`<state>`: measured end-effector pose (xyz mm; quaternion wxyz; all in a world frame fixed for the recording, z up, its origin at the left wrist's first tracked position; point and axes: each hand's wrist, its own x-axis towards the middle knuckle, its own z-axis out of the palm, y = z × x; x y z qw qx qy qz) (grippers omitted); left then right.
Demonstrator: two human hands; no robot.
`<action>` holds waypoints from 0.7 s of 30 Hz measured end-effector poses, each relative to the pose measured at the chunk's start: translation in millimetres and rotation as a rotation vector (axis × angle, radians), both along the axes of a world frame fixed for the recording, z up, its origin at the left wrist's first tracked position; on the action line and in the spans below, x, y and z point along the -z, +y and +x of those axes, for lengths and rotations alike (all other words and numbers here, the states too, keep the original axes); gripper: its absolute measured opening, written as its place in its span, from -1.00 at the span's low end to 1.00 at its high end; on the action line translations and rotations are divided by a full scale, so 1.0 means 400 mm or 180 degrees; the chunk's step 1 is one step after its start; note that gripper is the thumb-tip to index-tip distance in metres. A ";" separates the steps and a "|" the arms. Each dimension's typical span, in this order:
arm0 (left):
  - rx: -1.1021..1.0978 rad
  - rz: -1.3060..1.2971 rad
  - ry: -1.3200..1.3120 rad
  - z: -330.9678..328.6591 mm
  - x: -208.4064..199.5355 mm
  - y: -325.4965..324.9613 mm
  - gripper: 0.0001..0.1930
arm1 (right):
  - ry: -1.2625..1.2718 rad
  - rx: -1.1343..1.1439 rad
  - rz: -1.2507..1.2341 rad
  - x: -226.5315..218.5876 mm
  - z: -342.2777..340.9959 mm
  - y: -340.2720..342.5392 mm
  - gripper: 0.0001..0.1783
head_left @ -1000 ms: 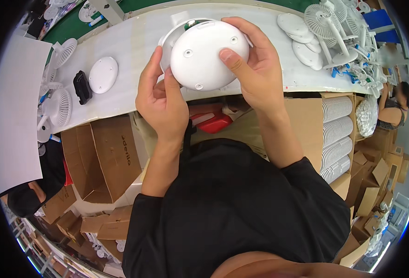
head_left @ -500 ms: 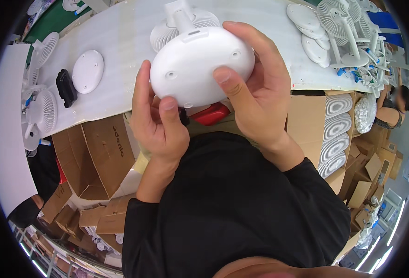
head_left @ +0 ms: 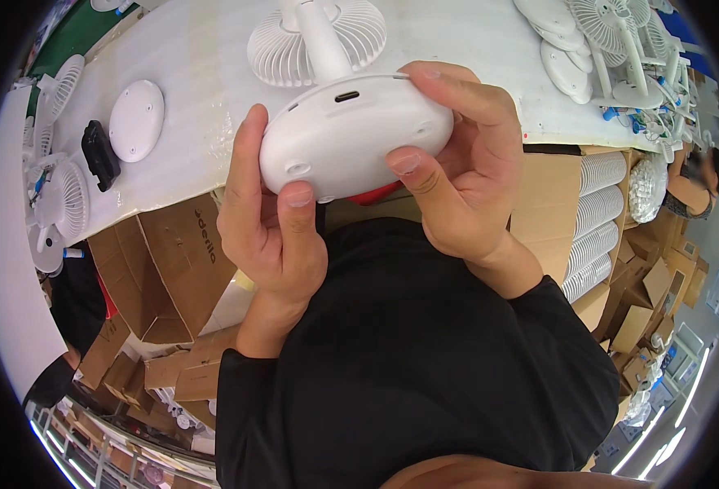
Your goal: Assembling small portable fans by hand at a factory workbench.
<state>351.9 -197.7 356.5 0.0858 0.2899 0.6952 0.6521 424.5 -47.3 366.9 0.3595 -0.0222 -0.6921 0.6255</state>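
A white desk fan (head_left: 351,138) is held by its rounded oval base, tilted so that the underside and the rim with a small dark slot face me. Its neck and round grille (head_left: 359,37) point away, over the worktable. My left hand (head_left: 274,224) grips the base's left end, thumb against the underside and fingers along the edge. At the right end, my right hand (head_left: 469,171) is closed round the base, its thumb pressed on the underside and its forefinger over the top edge. Part of a red thing (head_left: 376,194) shows below the base.
On the white table (head_left: 205,106) lie a white oval plate (head_left: 137,121) and a black object (head_left: 100,155). Fans (head_left: 66,200) stand left; more fans (head_left: 632,65) and stacked plates (head_left: 563,69) are right. Open cartons (head_left: 168,277) sit below the edge, one holding grilles (head_left: 596,212). Another person (head_left: 698,183) is far right.
Both hands have tipped the fan, so its base rim and dark slot now face me more and the underside less. The base has dropped slightly nearer to me.
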 end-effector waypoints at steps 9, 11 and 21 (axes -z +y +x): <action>-0.0401 0.0326 0.0245 -0.007 0.016 0.008 -0.49 | -0.0025 -0.0243 0.0017 0.015 0.006 0.001 -0.42; -0.0421 0.0399 0.0257 -0.009 0.016 0.008 -0.49 | 0.0055 -0.0194 -0.0138 0.018 0.004 -0.005 -0.40; 0.0144 -0.0234 0.0275 -0.054 0.018 -0.031 -0.52 | -0.1798 -0.0611 0.0483 -0.086 -0.017 0.042 -0.46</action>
